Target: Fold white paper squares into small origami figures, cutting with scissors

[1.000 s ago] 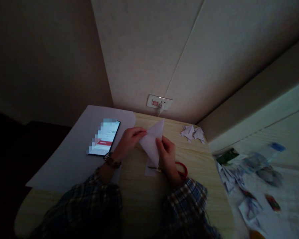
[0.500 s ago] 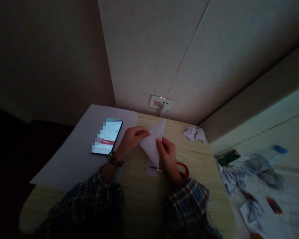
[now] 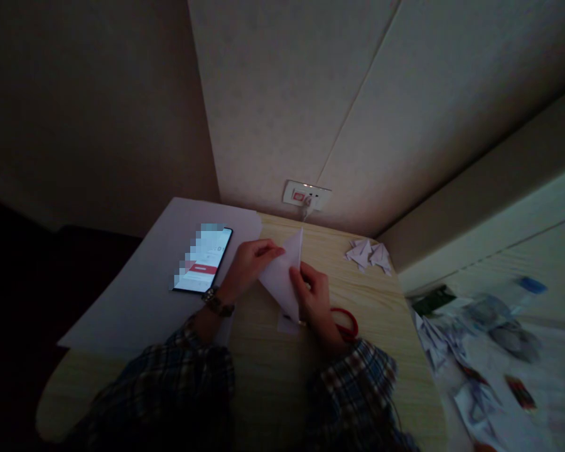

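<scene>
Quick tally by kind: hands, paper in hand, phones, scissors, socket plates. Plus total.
Left hand and right hand: 2
Held paper: 1
Phone: 1
Scissors, partly hidden: 1
Socket plate: 1
Total: 6

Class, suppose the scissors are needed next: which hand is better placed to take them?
Probably the right hand: the red handle of the scissors shows beside its wrist, while the left hand is farther off, across the folded paper. Both hold the paper, so the right would first let go.
</scene>
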Tool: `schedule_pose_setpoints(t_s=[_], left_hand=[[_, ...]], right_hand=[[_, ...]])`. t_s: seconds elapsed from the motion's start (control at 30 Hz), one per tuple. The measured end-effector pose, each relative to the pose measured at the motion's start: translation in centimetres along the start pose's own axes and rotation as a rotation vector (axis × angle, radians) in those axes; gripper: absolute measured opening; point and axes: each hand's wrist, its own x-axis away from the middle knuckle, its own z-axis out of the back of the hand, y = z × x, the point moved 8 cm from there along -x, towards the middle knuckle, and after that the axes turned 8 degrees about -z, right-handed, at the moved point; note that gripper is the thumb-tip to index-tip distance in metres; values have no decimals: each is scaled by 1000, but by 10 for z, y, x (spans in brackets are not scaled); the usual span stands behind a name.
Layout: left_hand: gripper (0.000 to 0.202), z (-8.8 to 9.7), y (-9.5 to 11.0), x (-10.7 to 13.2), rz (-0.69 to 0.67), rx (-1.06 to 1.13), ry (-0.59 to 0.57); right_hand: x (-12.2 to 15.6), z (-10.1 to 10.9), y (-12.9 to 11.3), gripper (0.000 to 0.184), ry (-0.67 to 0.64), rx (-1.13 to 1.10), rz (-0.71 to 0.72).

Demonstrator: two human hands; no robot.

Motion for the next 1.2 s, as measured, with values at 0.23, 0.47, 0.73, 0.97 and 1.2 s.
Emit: schedule_pose_setpoints(t_s=[0.23,0.47,0.73,0.97,1.2], left_hand=[[23,1,0,-1,-6,27,13],[30,3,1,1,4,40,45],[22,5,-1,-2,-14,58,57],[16,10,0,0,-21,60,115],[14,13,-2,1,-13,85,159]], right_hand=[[0,-3,-1,35,-39,31,7],[1,-10,-4,38,-116,50,37],[1,-17,-5,38,-176,55,43],[2,-20,-7,40,-208,71,65],[3,-21,-7,40,-220,77,76]])
